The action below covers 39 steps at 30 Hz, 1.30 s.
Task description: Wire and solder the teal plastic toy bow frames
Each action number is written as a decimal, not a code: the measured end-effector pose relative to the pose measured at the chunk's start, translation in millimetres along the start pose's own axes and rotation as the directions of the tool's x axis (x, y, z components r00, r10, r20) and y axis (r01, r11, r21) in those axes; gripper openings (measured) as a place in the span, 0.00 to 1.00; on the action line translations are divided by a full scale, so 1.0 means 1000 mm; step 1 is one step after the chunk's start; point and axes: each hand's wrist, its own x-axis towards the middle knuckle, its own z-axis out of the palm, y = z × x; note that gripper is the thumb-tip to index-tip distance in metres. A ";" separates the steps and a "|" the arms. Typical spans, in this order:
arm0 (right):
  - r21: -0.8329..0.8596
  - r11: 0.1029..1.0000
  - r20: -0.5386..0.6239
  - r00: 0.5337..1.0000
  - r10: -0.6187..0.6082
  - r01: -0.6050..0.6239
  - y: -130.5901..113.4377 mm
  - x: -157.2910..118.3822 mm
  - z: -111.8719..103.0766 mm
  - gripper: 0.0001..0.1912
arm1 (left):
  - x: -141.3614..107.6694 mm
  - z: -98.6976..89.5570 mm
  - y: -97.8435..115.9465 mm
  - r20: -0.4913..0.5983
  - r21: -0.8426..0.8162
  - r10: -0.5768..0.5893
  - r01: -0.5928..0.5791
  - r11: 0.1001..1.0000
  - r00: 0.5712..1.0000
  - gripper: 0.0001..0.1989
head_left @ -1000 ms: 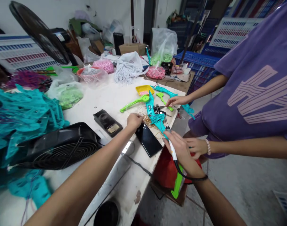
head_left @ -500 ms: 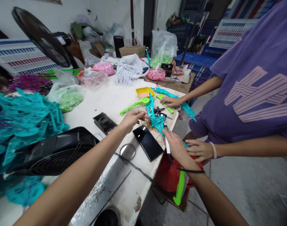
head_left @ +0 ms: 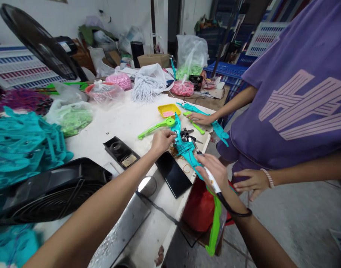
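My right hand (head_left: pixel 214 172) is closed round a white soldering iron (head_left: pixel 212 180) with a black cord; its tip points up and left over a turquoise plastic part (head_left: pixel 186 148). My left hand (head_left: pixel 162 141) is pinched at the upper left side of that part, and what its fingertips hold is too small to make out. The turquoise part lies near the table's right edge, beside some keys (head_left: pixel 186 134). Just below my left hand lies a black phone (head_left: pixel 173 175).
A person in purple rests one hand (head_left: pixel 201 118) by a green part (head_left: pixel 196 125); the other (head_left: pixel 251 181) hangs near my right wrist. A yellow tray (head_left: pixel 169 110), black holder (head_left: pixel 121 152), fan (head_left: pixel 53 190) and turquoise pile (head_left: pixel 25 145) stand around. A red bag (head_left: pixel 198 208) is below the edge.
My right hand has moved down and right, with the iron now more tilted. The person's lower hand has shifted right, away from my wrist. The view has shifted slightly.
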 end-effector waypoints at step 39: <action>0.393 0.867 -0.126 0.916 0.381 -0.306 0.023 0.062 0.061 0.10 | 0.021 0.040 -0.031 -0.218 0.028 -0.218 0.230 0.973 0.951 0.08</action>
